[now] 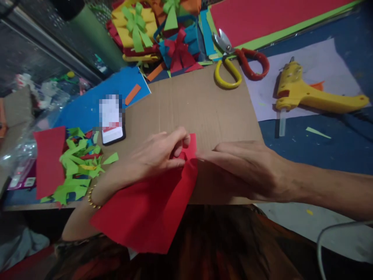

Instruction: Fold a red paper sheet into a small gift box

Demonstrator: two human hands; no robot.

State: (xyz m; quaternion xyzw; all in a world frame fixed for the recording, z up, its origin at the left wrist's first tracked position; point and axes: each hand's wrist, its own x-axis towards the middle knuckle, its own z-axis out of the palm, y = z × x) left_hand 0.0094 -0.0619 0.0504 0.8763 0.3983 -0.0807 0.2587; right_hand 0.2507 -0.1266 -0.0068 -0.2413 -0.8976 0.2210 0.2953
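Note:
A red felt-like sheet (151, 212) slants from the cardboard over the table's front edge towards my lap. My left hand (159, 153), with a beaded bracelet at the wrist, is closed on its upper end, thumb and curled fingers pinching a small folded part. At the sheet's right edge, my right hand (247, 165) has its fingers pressed together, the tips meeting the red material. Its palm side is hidden. Both hands are over a brown cardboard sheet (189, 101).
Scissors (230, 58) with red and yellow handles and a yellow glue gun (305, 91) lie to the right. Left are a phone (112, 120) and green scraps (77, 155). Colourful bow-topped pieces (136, 27) stand behind, near red sheets (271, 19).

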